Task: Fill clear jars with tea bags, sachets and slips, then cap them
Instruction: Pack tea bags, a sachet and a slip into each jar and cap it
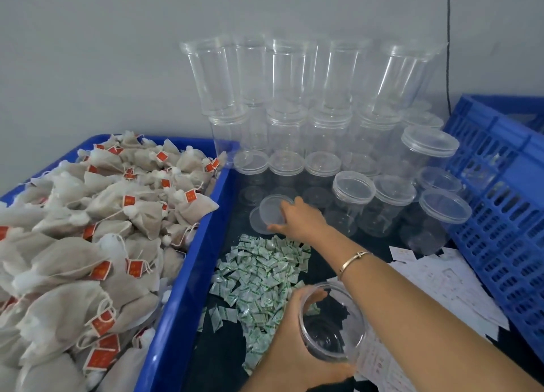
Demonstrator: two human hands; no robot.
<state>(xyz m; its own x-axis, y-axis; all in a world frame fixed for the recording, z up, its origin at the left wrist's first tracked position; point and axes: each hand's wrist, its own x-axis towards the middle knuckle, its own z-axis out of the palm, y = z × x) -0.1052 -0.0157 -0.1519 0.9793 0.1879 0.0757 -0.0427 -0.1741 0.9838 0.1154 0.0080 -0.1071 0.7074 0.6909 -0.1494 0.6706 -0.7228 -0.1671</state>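
At the bottom centre of the frame, my left hand (293, 343) was curled round a clear jar (332, 332); the jar was uncapped and tilted with its mouth towards me, I could see nothing in it, and my thumb showed through its wall. Just left of the jar and beyond it, a heap of small green-and-white sachets (259, 279) lay on the dark table top (215, 359); to the right of the jar, white printed slips (435, 285) were spread loosely, some of them under my right forearm. That forearm, with a thin bracelet (353, 260) at the wrist, crossed from the lower right towards the middle of the frame; there my right hand (303, 219) pinched a loose clear lid (272, 212), fingers over its top and thumb at its near edge; a second lid (256, 225) lay partly under it. Along the left side, a blue tray (179, 303) was piled with beige tea bags (88, 244) carrying red tags on strings; its long wall ran just beside the sachets. At the right edge stood a blue slatted crate (500, 215). Beyond my right hand, capped jars (353, 203) stood in rows across the middle; behind them more clear jars (294, 82) were stacked against the grey wall (88, 53) in the upper half of the frame.
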